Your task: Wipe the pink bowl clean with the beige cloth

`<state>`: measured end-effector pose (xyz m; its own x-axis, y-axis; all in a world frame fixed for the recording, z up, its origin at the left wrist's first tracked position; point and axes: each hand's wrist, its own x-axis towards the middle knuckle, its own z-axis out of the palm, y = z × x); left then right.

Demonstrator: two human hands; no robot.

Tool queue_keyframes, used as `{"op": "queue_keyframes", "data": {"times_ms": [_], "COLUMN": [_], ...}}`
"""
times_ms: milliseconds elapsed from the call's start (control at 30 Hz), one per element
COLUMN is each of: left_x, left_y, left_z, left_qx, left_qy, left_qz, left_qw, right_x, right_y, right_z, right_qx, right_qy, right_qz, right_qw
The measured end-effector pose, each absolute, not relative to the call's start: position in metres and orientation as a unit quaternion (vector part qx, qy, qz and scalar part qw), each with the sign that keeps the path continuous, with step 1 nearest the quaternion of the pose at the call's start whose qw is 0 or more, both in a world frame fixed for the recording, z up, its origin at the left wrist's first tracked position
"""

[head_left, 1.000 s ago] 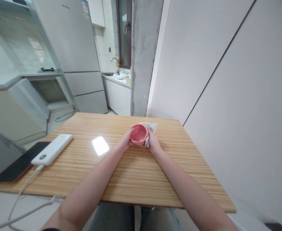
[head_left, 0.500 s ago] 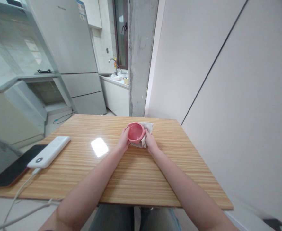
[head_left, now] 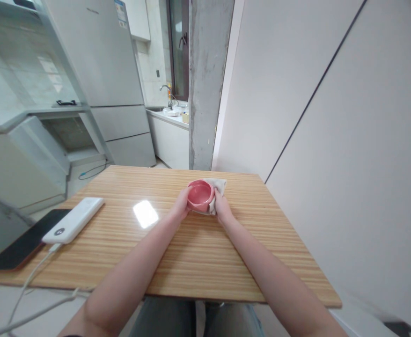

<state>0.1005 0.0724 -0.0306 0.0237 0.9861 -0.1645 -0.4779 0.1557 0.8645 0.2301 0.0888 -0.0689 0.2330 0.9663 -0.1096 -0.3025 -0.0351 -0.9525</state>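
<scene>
A pink bowl is held between my two hands over the far part of the wooden table, its hollow side facing me. My left hand grips the bowl's left side, thumb near the rim. On the other side, my right hand is closed on a pale cloth, which it presses against the bowl's right wall. Part of the cloth spreads behind and under the bowl. The fingers beneath the bowl and cloth are hidden.
At the table's left lie a white power bank with a plugged-in cable and a dark flat tablet-like slab. A white wall panel runs along the right. Beyond the table stand a concrete pillar and a fridge.
The bowl has tipped slightly, so its opening looks flatter. Both hands still hold on, and the whole view has shifted a little.
</scene>
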Motion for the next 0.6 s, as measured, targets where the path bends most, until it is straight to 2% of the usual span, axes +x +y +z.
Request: {"op": "queue_keyframes", "data": {"times_ms": [267, 433, 500, 600], "left_x": [0.095, 0.096, 0.098, 0.099], "left_y": [0.073, 0.071, 0.072, 0.075], "left_z": [-0.022, -0.019, -0.02, -0.024], "left_qx": [0.266, 0.269, 0.261, 0.246], "left_qy": [0.346, 0.347, 0.353, 0.35], "left_qz": [0.635, 0.635, 0.636, 0.652], "left_qw": [0.637, 0.635, 0.635, 0.626], "right_x": [0.237, 0.234, 0.235, 0.242], "right_y": [0.088, 0.085, 0.084, 0.085], "right_z": [-0.057, -0.062, -0.063, -0.056], "right_qx": [-0.492, -0.465, -0.478, -0.455], "right_qy": [-0.323, -0.444, -0.473, -0.445], "right_qz": [0.523, 0.567, 0.501, 0.426], "right_qw": [0.617, 0.515, 0.545, 0.643]}}
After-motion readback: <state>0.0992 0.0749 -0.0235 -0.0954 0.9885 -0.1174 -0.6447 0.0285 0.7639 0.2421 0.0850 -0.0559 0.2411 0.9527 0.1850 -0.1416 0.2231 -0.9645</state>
